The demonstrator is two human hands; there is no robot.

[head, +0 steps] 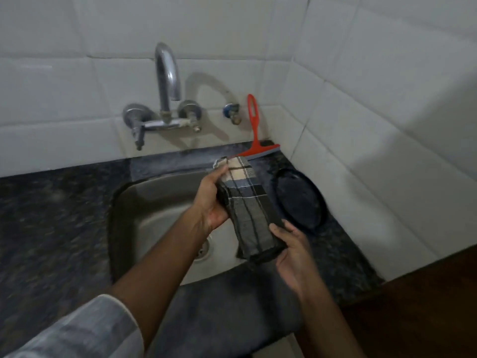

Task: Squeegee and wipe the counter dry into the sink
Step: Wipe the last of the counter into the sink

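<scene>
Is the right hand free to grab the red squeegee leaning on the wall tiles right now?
Probably not yet: the right hand and left hand both grip the folded checked cloth. The path to the red squeegee looks clear.

No legible text, label, brand, number or sign anywhere in the head view. Perhaps some marking too blurred to make out.
</scene>
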